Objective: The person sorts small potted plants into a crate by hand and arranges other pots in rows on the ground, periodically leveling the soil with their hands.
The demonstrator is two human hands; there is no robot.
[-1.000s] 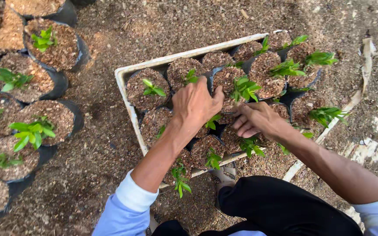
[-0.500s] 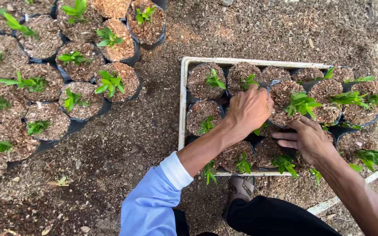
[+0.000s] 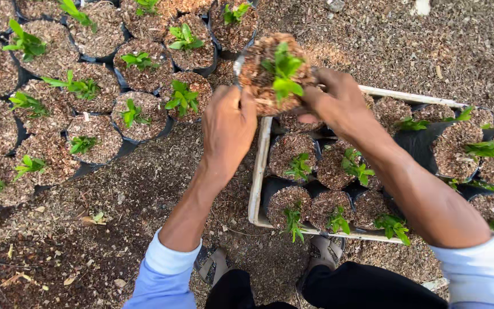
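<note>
**Nursery bags are the only packaging in sight**

No labels, signs or screens show anywhere around me. The only packages are black plastic grow bags, round and filled to the brim with brown fibrous medium, each carrying a small green seedling. One such bag (image 3: 275,71) is held up between my left hand (image 3: 228,127) and my right hand (image 3: 338,103), above the corner of a pale rectangular tray (image 3: 257,183). More black bags sit packed inside that tray, and another cluster of bags (image 3: 138,114) stands in rows on the ground to my left.
</note>
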